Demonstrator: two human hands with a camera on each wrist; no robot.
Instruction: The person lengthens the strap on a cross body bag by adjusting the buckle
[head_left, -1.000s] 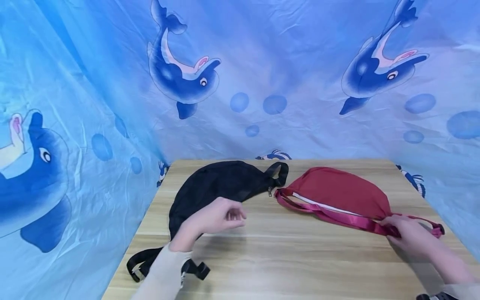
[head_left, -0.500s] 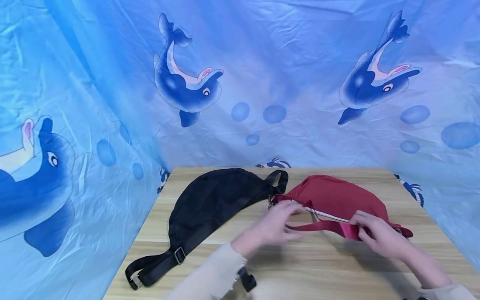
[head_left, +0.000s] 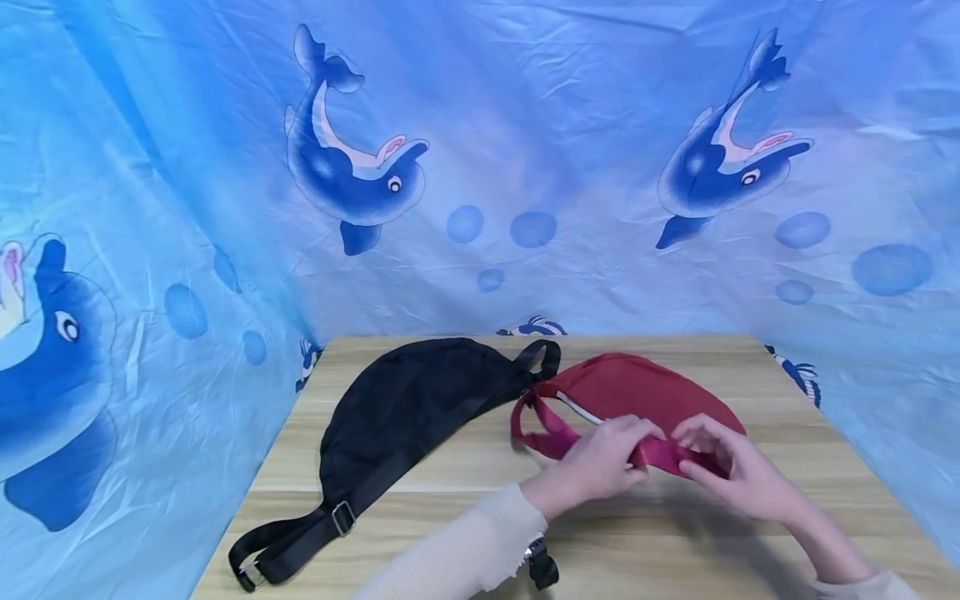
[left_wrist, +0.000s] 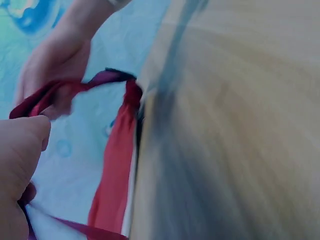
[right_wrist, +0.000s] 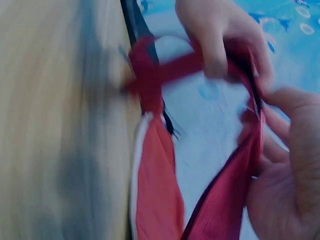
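Crimson satiny fabric strap: pinched by left hand and right hand.
Dark-red semicircular fabric bag: rested on wood-grain table, right of black fabric bag.
Strap status: lifted; slack left-end loop apparently not yet handled.

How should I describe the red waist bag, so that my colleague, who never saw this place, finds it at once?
On the wood-grain table before the dolphin-print curtain, look to the right side. There is the red waist bag, its strap held by the left hand and the right hand. Unlike the black waist bag beside it, it is red, with a white strip along its near edge.
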